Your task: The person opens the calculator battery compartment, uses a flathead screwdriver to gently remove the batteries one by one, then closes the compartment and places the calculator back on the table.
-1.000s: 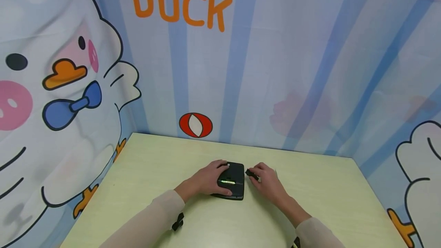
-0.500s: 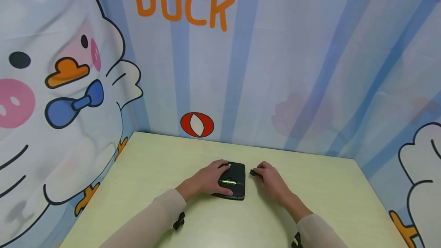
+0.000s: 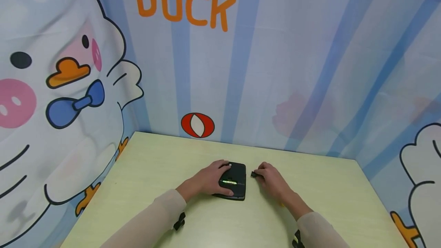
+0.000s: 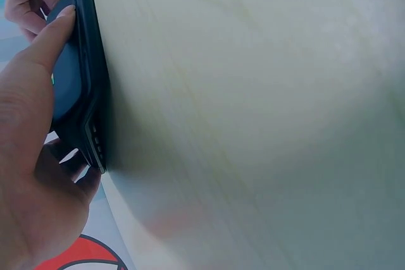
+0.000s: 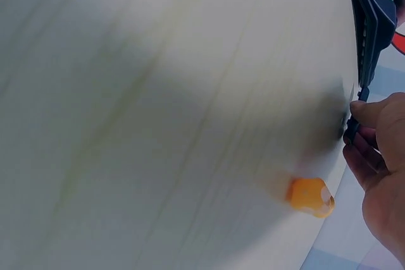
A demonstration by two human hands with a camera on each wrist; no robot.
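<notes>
A flat black device with rounded corners and a bright yellow-green strip lies on the table. My left hand spans it from the left, thumb on the near side and fingers over the far edge. In the left wrist view, the device has a thicker, stepped side with small marks along its edge. Just right of it, my right hand pinches a small black piece between thumb and fingers. The right wrist view shows that small black piece close to the device's edge; its exact kind is unclear.
A small orange object with a whitish end rests on the table beside my right hand, mostly hidden by the wrist in the head view. The pale wood-look table meets a printed duck curtain behind.
My right hand has drawn slightly right, away from the device, still pinching the small black piece. A bit of orange now peeks out by the right wrist. My left hand keeps its hold.
</notes>
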